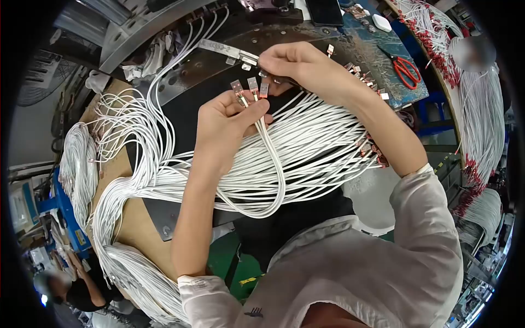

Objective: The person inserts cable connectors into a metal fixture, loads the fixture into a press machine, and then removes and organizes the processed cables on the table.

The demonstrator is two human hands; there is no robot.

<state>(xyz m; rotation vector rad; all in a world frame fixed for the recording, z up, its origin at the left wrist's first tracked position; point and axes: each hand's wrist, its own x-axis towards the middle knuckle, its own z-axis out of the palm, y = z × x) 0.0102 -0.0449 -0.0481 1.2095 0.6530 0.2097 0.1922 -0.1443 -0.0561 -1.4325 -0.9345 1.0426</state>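
My left hand (227,120) is closed round a few white USB cables (280,180), whose bare metal plugs (252,84) stick up past the thumb. Just above, the thumb and fingers of my right hand (295,64) are pinched together at the right end of a narrow metal strip with printed marks (221,50). Small pale pieces show along the strip's lower edge. Whatever lies between those right fingertips is hidden. Under both forearms spreads a wide bundle of white cables (311,136), its plug ends fanned out to the right.
Red-handled cutters (406,71) lie on the worn blue surface at right, near a white case (381,22) and a dark phone (325,12). More cable bundles hang at left (76,164) and far right (481,109). Other people (82,284) are at the edges.
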